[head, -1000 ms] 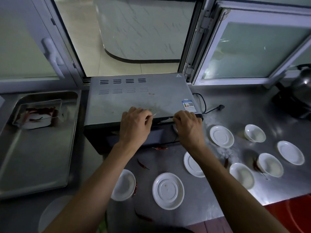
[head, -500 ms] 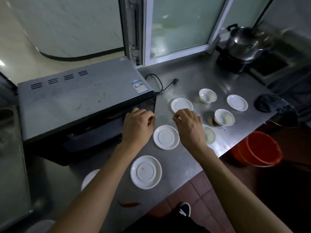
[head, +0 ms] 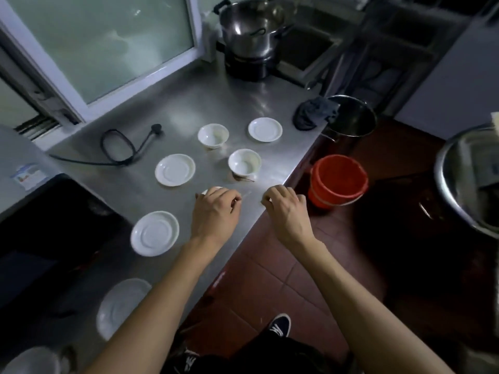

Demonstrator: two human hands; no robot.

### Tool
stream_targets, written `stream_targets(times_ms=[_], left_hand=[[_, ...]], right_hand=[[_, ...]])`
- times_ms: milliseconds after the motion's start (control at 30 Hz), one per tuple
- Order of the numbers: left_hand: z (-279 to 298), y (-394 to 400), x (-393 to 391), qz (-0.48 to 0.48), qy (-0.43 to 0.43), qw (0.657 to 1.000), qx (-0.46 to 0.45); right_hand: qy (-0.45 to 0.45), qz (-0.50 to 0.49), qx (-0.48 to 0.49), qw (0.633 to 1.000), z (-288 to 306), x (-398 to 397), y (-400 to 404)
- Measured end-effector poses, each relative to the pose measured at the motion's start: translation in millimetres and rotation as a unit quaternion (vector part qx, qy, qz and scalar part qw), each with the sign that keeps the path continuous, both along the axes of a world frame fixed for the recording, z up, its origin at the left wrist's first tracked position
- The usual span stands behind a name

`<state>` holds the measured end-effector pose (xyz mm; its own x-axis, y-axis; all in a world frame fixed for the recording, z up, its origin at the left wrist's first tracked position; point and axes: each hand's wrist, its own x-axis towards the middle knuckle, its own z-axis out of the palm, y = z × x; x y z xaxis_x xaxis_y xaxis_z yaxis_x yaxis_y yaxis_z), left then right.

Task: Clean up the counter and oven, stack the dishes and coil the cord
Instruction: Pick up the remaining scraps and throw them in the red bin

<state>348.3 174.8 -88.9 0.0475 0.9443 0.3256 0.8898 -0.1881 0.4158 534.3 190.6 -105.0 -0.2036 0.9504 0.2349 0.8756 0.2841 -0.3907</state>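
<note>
Head view shows most work is left: saucers (head: pixel 175 169) and bowls (head: pixel 244 162) lie scattered on the counter (head: pixel 167 109), cord (head: pixel 118 149) uncoiled near the oven (head: pixel 16 168). Left hand (head: pixel 216 211) and right hand (head: pixel 287 213) each pinch something thin; I cannot tell what

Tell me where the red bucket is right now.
In the head view, the red bucket stands on the tiled floor right of the counter edge, just beyond the right hand.
</note>
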Motion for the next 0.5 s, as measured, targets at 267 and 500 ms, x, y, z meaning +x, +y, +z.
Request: stream_targets(times_ms=[267,500], left_hand=[[-6,42,136,-0.081,0.003,0.996,-0.028],[-16,80,225,-0.152,0.011,0.987,-0.046]], right_hand=[[0.003,-0.078,-0.019,0.997,-10,141,15],[0.008,-0.177,-0.022,0.984,-17,230,15]])
